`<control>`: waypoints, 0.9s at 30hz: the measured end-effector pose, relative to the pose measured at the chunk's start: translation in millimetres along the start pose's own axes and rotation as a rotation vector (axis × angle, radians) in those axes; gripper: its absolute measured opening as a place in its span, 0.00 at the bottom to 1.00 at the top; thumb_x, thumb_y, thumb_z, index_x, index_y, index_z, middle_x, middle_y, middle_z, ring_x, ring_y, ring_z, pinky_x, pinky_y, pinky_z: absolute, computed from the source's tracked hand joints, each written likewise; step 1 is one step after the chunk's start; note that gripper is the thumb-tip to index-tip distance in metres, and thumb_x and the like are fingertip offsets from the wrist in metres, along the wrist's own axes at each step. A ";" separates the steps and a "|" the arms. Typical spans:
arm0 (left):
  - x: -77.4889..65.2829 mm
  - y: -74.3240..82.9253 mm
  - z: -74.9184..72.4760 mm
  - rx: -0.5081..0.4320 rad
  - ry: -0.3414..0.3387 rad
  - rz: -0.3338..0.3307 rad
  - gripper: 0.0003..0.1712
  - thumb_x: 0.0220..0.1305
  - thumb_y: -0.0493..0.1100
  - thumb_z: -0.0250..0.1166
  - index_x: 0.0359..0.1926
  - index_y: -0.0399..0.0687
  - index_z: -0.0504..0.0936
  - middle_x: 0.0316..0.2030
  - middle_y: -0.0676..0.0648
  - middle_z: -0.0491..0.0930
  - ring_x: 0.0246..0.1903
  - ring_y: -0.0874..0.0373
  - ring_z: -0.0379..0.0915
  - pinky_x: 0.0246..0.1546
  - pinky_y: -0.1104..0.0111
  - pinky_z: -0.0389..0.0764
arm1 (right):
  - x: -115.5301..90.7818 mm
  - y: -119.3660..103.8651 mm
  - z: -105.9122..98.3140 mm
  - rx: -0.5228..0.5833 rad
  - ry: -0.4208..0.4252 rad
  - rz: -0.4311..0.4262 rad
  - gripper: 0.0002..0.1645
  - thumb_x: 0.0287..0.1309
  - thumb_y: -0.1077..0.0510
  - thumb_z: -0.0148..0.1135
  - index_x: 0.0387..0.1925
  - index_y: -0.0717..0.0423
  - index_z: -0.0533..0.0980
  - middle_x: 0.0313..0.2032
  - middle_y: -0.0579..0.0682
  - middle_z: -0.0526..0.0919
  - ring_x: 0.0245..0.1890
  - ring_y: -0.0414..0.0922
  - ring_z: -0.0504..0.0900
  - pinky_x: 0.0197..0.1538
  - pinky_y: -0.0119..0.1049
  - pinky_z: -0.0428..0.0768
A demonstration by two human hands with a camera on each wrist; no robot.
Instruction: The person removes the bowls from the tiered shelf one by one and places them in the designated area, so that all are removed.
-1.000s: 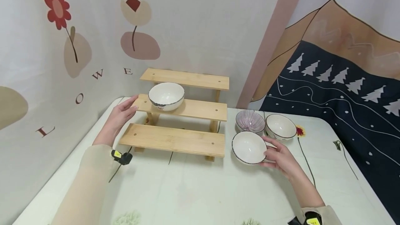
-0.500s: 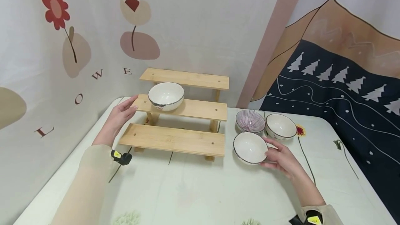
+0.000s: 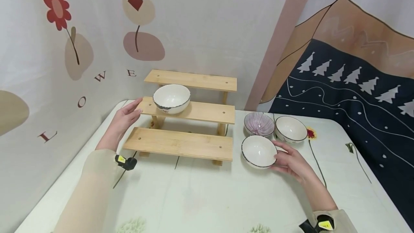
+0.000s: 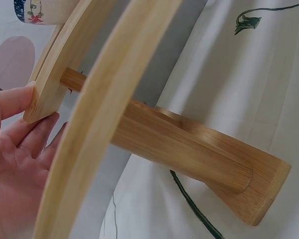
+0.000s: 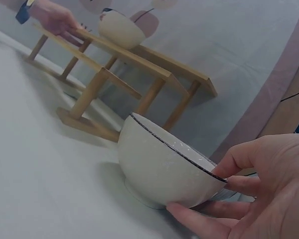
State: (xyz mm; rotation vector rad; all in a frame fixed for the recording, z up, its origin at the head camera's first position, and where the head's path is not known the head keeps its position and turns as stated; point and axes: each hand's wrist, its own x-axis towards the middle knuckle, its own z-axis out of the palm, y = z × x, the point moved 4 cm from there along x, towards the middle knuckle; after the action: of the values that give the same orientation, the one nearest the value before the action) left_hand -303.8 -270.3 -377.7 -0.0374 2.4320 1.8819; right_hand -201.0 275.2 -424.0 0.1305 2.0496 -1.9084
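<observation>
A three-step bamboo shelf rack (image 3: 181,143) stands on the white cloth. My left hand (image 3: 124,119) grips the left end of its middle board, thumb on the upper side and fingers beneath, as the left wrist view shows. On that board sits a white bowl (image 3: 172,98) with a dark rim. To the right of the rack, my right hand (image 3: 292,161) holds another white dark-rimmed bowl (image 5: 164,164), thumb at the rim and a finger low near its foot. This bowl stands upright, close over the cloth. Its right side is partly hidden by my fingers.
Behind the held bowl stand a purple-striped bowl (image 3: 258,124) and a third white bowl (image 3: 291,129), side by side. A printed cloth wall (image 3: 207,28) rises right behind the rack. The tablecloth (image 3: 194,197) carries flower prints.
The bowl in my right hand has shifted very slightly to the right. My left hand and the rack have stayed in place.
</observation>
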 end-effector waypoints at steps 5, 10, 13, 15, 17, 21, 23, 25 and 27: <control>0.1 0.0 -0.1 -0.005 0.005 -0.007 0.36 0.77 0.52 0.51 0.79 0.56 0.49 0.80 0.48 0.42 0.78 0.48 0.46 0.79 0.58 0.56 | 1.3 -0.5 -1.8 -0.009 -0.035 -0.055 0.42 0.65 0.68 0.53 0.75 0.68 0.48 0.56 0.56 0.77 0.43 0.38 0.85 0.49 0.38 0.90; -0.1 0.7 0.8 -0.003 0.007 -0.005 0.36 0.77 0.53 0.51 0.79 0.55 0.49 0.80 0.48 0.42 0.78 0.47 0.45 0.79 0.57 0.56 | 0.0 -4.2 -3.0 -0.059 -0.010 -0.081 0.40 0.65 0.67 0.56 0.74 0.70 0.52 0.55 0.54 0.78 0.44 0.36 0.84 0.50 0.36 0.89; -0.5 0.9 0.6 -0.001 0.003 -0.001 0.37 0.77 0.53 0.51 0.79 0.54 0.49 0.80 0.47 0.43 0.78 0.47 0.46 0.79 0.58 0.56 | -0.9 -7.6 -2.6 -0.106 0.014 -0.092 0.39 0.66 0.67 0.57 0.73 0.72 0.53 0.57 0.60 0.77 0.45 0.32 0.83 0.50 0.34 0.89; -0.7 1.2 0.2 -0.001 0.002 0.002 0.37 0.77 0.53 0.52 0.79 0.54 0.49 0.80 0.47 0.43 0.78 0.47 0.46 0.79 0.59 0.57 | -0.3 -8.7 -2.2 -0.132 0.028 -0.096 0.38 0.66 0.66 0.57 0.73 0.73 0.54 0.59 0.64 0.75 0.45 0.31 0.82 0.50 0.33 0.89; -1.0 1.3 -0.1 -0.003 0.003 0.001 0.37 0.76 0.53 0.52 0.79 0.54 0.49 0.80 0.47 0.43 0.78 0.48 0.46 0.79 0.60 0.57 | 0.5 -9.5 -2.2 -0.149 0.041 -0.097 0.37 0.66 0.66 0.57 0.72 0.73 0.55 0.61 0.66 0.73 0.44 0.30 0.81 0.50 0.32 0.89; -0.8 1.6 0.5 -0.005 0.003 -0.001 0.37 0.77 0.53 0.52 0.79 0.55 0.49 0.80 0.48 0.42 0.78 0.48 0.46 0.79 0.59 0.57 | 2.5 -10.4 -3.5 -0.179 0.069 -0.098 0.35 0.67 0.66 0.56 0.71 0.72 0.58 0.61 0.65 0.74 0.43 0.27 0.80 0.49 0.30 0.88; -0.1 1.3 0.8 -0.005 0.001 0.000 0.37 0.77 0.52 0.51 0.79 0.55 0.49 0.80 0.48 0.42 0.78 0.48 0.45 0.79 0.58 0.56 | 3.4 -11.2 -4.2 -0.200 0.084 -0.098 0.34 0.67 0.65 0.56 0.70 0.72 0.60 0.61 0.65 0.74 0.42 0.26 0.80 0.49 0.30 0.88; 0.4 0.9 1.1 -0.001 0.001 -0.003 0.36 0.77 0.52 0.51 0.79 0.55 0.48 0.80 0.48 0.41 0.78 0.48 0.45 0.79 0.57 0.55 | 4.1 -12.5 -4.9 -0.221 0.097 -0.099 0.32 0.67 0.65 0.57 0.69 0.72 0.61 0.61 0.66 0.74 0.42 0.26 0.80 0.49 0.30 0.88; 0.9 0.6 1.1 0.003 0.001 -0.004 0.36 0.77 0.52 0.50 0.79 0.56 0.48 0.80 0.49 0.41 0.78 0.48 0.44 0.79 0.56 0.55 | 4.9 -13.9 -5.9 -0.248 0.111 -0.102 0.31 0.68 0.64 0.57 0.68 0.72 0.63 0.61 0.67 0.74 0.42 0.26 0.80 0.49 0.31 0.88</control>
State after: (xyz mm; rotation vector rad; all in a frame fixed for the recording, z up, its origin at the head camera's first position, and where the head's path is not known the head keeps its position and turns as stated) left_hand -304.7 -269.0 -377.4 -0.0427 2.4332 1.8776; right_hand -210.7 278.9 -412.0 0.0741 2.3905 -1.7190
